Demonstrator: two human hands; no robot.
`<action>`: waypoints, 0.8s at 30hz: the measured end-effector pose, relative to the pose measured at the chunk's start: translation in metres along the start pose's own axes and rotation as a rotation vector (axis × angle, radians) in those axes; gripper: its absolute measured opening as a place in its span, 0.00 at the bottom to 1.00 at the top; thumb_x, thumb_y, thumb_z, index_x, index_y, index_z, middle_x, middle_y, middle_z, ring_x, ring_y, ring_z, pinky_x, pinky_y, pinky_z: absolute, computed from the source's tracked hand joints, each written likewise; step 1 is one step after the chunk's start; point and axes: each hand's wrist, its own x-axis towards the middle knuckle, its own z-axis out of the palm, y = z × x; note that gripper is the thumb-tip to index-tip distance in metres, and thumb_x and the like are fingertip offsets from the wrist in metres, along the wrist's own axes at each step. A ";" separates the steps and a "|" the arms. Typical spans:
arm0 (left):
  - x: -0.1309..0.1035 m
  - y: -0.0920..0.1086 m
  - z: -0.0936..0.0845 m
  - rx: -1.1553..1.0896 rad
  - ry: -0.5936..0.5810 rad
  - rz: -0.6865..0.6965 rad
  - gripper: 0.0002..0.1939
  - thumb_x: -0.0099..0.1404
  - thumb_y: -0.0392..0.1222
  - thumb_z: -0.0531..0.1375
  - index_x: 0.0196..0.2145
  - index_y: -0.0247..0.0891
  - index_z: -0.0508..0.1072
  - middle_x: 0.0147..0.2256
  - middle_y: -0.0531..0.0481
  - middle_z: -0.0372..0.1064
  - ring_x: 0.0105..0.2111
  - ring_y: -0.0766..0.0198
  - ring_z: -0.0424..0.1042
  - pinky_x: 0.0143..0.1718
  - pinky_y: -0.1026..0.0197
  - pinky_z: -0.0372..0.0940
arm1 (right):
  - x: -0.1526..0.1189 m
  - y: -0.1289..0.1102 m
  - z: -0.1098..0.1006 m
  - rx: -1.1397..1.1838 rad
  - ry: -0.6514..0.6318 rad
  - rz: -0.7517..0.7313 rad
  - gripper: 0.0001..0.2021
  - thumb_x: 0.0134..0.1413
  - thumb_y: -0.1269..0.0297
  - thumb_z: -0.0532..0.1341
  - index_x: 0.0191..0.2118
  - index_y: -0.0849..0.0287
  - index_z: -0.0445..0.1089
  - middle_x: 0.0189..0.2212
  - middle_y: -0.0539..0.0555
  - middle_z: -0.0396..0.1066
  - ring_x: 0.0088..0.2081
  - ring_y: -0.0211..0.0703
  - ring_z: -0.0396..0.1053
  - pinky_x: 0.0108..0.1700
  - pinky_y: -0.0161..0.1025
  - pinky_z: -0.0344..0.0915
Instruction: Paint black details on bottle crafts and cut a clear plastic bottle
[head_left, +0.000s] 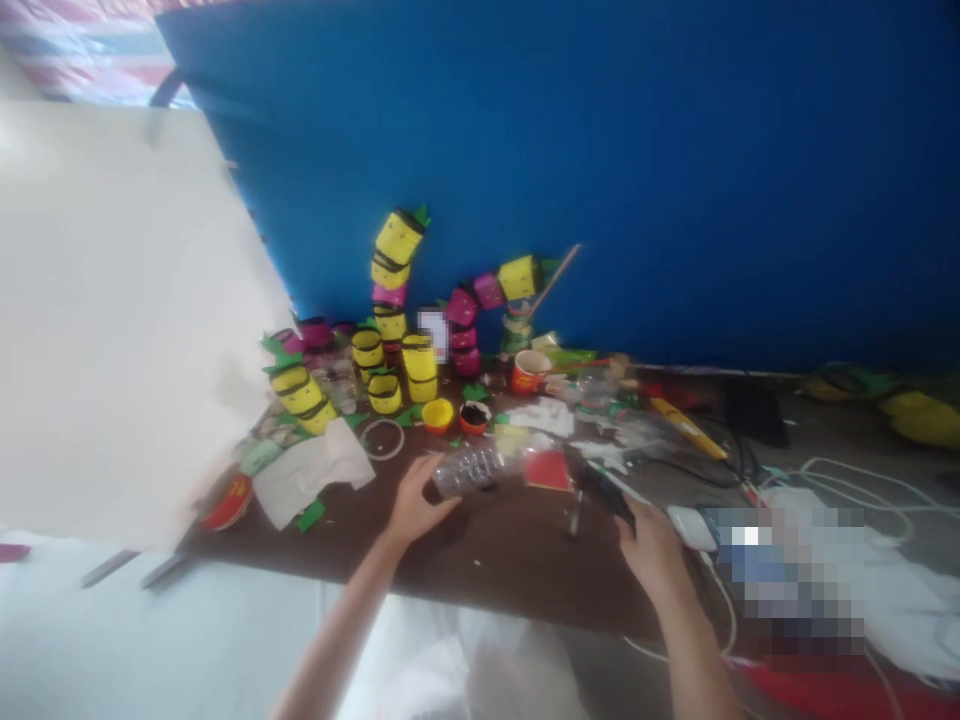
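Note:
My left hand (418, 503) is closed around the base end of a clear ribbed plastic bottle (472, 468), which lies on its side over the dark brown table with its narrower end to the right. In my right hand (651, 535) is a dark, long-bodied tool (609, 492), blurred, so its exact kind cannot be made out. A thin metallic piece (576, 512) shows just left of it. Between the hands lies a red square of paper or card (547, 470). Behind the bottle stand a small yellow cup (437, 415) and a small cup with dark contents (474, 416).
Yellow and purple cup stacks (420, 368) with green leaf shapes line the blue board (600, 150). A red paper cup (531, 370), white scraps (541, 415), tape ring (382, 440) and yellow cutter (688, 428) lie around. Cables (847, 475) and a white adapter (691, 528) sit at right.

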 end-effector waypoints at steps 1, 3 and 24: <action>0.000 -0.001 0.000 0.016 0.003 -0.003 0.32 0.48 0.41 0.69 0.52 0.43 0.70 0.49 0.44 0.67 0.51 0.52 0.68 0.55 0.48 0.63 | -0.001 -0.003 -0.002 0.010 -0.004 0.009 0.19 0.54 0.65 0.49 0.45 0.65 0.71 0.35 0.66 0.73 0.39 0.59 0.72 0.41 0.53 0.68; 0.000 -0.004 0.000 0.035 -0.004 -0.007 0.33 0.49 0.41 0.69 0.53 0.43 0.69 0.50 0.44 0.67 0.52 0.51 0.67 0.56 0.46 0.62 | -0.002 -0.011 -0.010 0.065 -0.001 0.056 0.20 0.55 0.64 0.47 0.47 0.68 0.69 0.36 0.68 0.73 0.38 0.59 0.73 0.41 0.53 0.68; -0.002 -0.012 0.002 0.121 -0.028 0.068 0.31 0.57 0.42 0.65 0.57 0.46 0.62 0.52 0.45 0.62 0.55 0.55 0.64 0.57 0.49 0.61 | -0.040 -0.095 -0.060 0.853 -0.347 0.254 0.29 0.55 0.49 0.58 0.58 0.60 0.63 0.44 0.59 0.75 0.37 0.46 0.76 0.38 0.38 0.74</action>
